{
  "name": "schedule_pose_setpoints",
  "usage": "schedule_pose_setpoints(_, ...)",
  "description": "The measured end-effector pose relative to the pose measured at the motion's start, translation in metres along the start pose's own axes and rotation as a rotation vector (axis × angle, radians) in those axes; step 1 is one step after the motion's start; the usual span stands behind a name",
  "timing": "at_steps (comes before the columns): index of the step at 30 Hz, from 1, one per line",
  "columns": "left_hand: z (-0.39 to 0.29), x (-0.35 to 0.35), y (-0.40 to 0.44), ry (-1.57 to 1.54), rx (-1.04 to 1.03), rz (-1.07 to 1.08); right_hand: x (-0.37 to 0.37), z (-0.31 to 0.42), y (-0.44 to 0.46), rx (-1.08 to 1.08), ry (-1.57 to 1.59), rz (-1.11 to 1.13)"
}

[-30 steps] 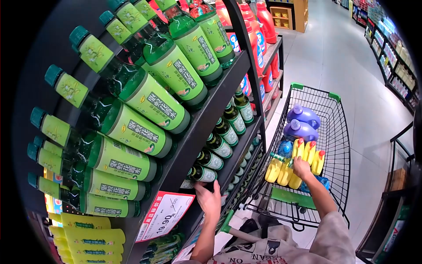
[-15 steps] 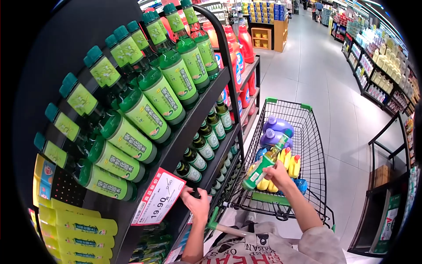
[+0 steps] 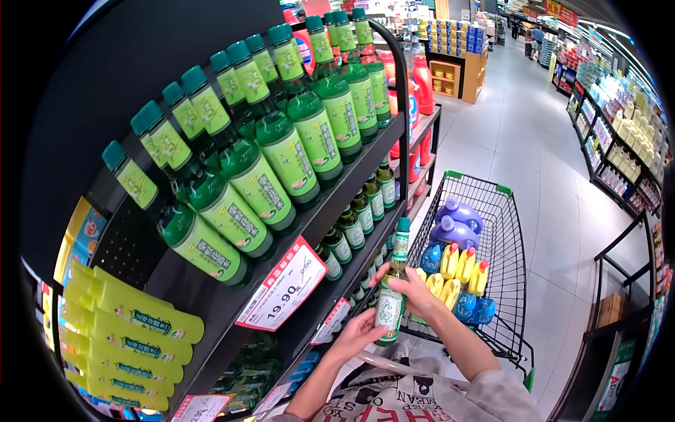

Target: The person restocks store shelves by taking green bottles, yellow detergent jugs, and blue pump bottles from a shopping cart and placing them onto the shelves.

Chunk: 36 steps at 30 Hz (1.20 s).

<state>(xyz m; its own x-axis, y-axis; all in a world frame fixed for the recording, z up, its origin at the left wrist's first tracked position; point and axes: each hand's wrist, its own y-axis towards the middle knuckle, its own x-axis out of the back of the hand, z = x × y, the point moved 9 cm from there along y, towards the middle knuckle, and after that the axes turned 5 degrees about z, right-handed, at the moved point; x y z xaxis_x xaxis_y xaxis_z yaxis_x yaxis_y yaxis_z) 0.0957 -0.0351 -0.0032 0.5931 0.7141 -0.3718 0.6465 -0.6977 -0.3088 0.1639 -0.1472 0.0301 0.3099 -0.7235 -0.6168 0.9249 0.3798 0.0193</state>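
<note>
A green glass bottle (image 3: 389,313) with a teal cap and a pale green label is upright, slightly tilted, in front of my body. My right hand (image 3: 415,292) is wrapped round its upper part below the neck. Against the lower label, my left hand (image 3: 360,333) touches the bottle from the left with its fingers. Similar small bottles (image 3: 339,246) stand on the shelf to the left. The shopping cart (image 3: 503,243) is beyond my right hand, holding purple bottles (image 3: 453,231), yellow bottles (image 3: 465,266) and blue packs (image 3: 465,307).
Large green bottles (image 3: 260,186) line the upper shelf above a price sign (image 3: 283,285). Yellow-green bottles (image 3: 133,344) are at lower left. Red bottles (image 3: 422,84) stand on a rack ahead. An aisle floor (image 3: 534,151) runs beyond the cart, with stocked shelves (image 3: 615,133) on the right.
My right hand has brought the bottle from over the cart to in front of me and turned it upright. My left hand has left the shelf edge and come to the bottle. The view has shifted.
</note>
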Motion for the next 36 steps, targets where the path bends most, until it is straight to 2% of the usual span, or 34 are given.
schedule_pose_setpoints(3,-0.003,0.009,-0.017,-0.022,-0.075,-0.083,-0.007,0.010,0.002,-0.076,-0.309,-0.108)
schedule_pose_setpoints(5,-0.017,0.027,-0.033,0.209,-0.158,-0.330,-0.027,0.031,0.004,0.170,-0.644,-0.063)
schedule_pose_setpoints(6,-0.023,0.038,-0.035,0.302,-0.220,-0.406,-0.038,0.033,0.003,0.150,-0.673,-0.056)
schedule_pose_setpoints(7,-0.035,0.045,-0.046,0.498,-0.179,-0.570,-0.041,0.031,0.006,0.264,-0.727,-0.068)
schedule_pose_setpoints(9,-0.042,0.068,-0.058,0.576,-0.284,-0.745,-0.063,0.041,0.005,0.296,-0.760,-0.052)
schedule_pose_setpoints(10,-0.050,0.075,-0.066,0.641,-0.343,-0.829,-0.068,0.033,0.007,0.167,-0.786,0.001)
schedule_pose_setpoints(11,-0.057,0.082,-0.071,0.685,-0.349,-0.887,-0.075,0.032,0.009,0.176,-0.852,0.004)
schedule_pose_setpoints(14,-0.067,0.100,-0.080,0.997,-0.400,-1.075,-0.099,0.032,0.015,0.386,-0.806,-0.004)
schedule_pose_setpoints(18,-0.058,0.124,-0.069,0.948,-0.271,-1.089,-0.111,0.013,0.031,0.403,-0.818,0.021)
schedule_pose_setpoints(23,-0.058,0.125,-0.065,0.937,-0.335,-1.171,-0.110,0.008,0.045,0.422,-0.865,-0.020)
schedule_pose_setpoints(29,-0.062,0.124,-0.055,0.907,-0.191,-1.152,-0.110,0.005,0.058,0.457,-0.919,-0.049)
schedule_pose_setpoints(36,-0.065,0.127,-0.048,0.948,-0.130,-1.205,-0.107,-0.001,0.077,0.493,-1.039,-0.133)
